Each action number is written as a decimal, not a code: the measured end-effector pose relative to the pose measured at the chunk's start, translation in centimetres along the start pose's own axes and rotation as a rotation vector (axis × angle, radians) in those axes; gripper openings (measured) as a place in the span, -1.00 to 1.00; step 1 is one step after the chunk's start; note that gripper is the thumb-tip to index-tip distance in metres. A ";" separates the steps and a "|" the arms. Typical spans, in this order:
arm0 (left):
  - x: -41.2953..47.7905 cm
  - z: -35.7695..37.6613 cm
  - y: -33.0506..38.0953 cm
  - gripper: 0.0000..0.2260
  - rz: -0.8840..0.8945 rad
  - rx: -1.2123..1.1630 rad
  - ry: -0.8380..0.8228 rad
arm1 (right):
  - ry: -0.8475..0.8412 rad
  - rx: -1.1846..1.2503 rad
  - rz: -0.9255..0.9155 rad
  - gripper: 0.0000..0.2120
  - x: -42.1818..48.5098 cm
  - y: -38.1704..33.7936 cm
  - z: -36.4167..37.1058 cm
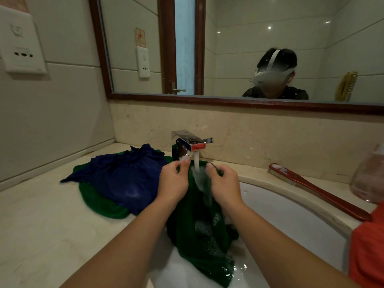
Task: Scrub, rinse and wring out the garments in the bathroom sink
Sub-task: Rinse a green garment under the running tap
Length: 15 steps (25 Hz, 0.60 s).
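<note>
Left grip (173, 179): pinched the top edge of the green garment (195, 229), lifting it under the tap (191, 143).
Right grip (225, 183): pinched the same edge just beside, keeping the cloth spread so the stream (196, 163) struck it.
Green garment: hung from both grips into the sink (291, 221), its lower end in suds; probably being rinsed.
Blue garment (124, 173): piled on the bench (41, 225) left of the sink, apparently waiting its turn.
Brush (318, 190): lay on the right, untouched.

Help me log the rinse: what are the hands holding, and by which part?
The left hand and right hand each pinch the green garment by its upper edge, under the running tap.
</note>
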<state>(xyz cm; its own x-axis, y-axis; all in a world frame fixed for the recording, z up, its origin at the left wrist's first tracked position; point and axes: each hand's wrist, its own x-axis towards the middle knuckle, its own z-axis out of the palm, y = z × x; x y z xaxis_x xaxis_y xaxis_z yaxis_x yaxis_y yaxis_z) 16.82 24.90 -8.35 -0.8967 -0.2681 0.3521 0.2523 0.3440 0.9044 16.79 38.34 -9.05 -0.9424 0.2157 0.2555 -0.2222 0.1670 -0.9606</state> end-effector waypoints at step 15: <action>-0.5 0.3 1.2 -0.52 -0.256 -0.411 0.104 | -0.107 -0.040 -0.093 -0.75 -0.3 -0.8 0.3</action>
<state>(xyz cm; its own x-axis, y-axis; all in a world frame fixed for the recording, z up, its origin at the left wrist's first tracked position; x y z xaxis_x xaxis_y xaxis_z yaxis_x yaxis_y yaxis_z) 17.49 25.76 -7.52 -0.9130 -0.3932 0.1092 0.1698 -0.1228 0.9778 17.23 37.88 -8.35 -0.9399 0.0938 0.3283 -0.3020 0.2202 -0.9275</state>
